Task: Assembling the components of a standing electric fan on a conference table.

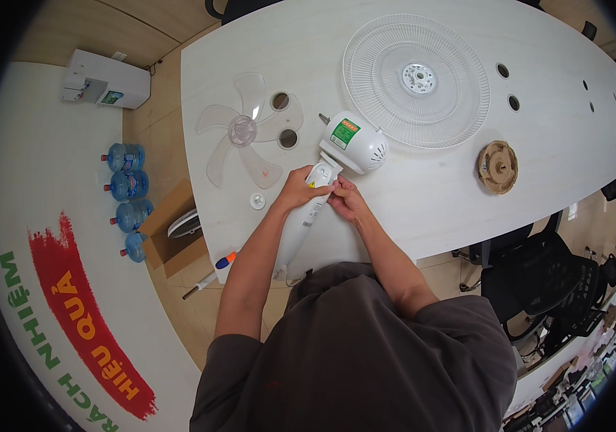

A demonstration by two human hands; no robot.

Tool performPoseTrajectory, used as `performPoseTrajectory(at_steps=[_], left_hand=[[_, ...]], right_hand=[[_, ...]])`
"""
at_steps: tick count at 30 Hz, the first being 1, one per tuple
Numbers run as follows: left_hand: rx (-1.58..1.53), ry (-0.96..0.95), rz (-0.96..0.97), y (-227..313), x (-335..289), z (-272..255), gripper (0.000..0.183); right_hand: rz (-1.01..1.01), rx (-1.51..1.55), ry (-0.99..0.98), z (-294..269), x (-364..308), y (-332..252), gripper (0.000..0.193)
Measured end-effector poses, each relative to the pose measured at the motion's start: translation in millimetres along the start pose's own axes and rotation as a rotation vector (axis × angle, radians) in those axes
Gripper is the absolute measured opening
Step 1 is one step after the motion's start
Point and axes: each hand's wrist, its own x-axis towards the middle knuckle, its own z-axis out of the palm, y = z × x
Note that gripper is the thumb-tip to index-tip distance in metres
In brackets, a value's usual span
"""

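Head view: two hands at the neck (324,173) of a white fan body (357,146)

On the floor left of the table (423,209), an open cardboard box (186,258) holds a round, pale-rimmed object (183,225); blue water jugs (129,186) are nearby, their fill unclear. The fan body's motor end is over the table, between clear blades (242,131) and a round grille (380,86). The left hand (299,190) is closed around the neck, thumb laid across it. The right hand (347,201) has its fingers bent in against the neck's other side; whether they pinch a small part cannot be seen.
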Motion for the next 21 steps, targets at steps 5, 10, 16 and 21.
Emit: performPoseTrajectory(at_steps=[5,10,16,21], left_hand=[[0.033,0.027,0.020,-4.5,-2.0,2.7,0.055],[0.076,0.025,0.052,-6.7,-3.5,5.6,0.052],[0.165,0.087,0.111,-3.6,-18.9,8.4,0.074],[0.438,0.153,0.009,-32.9,-77.2,-6.4,0.103]], right_hand=[[-0.040,-0.042,0.012,3.4,-1.4,2.4,0.055],[-0.024,-0.002,0.029,-1.4,-2.2,4.1,0.054],[-0.041,0.039,0.011,-7.3,-0.4,7.5,0.051],[-0.055,0.235,-0.074,-10.5,0.6,4.4,0.046]])
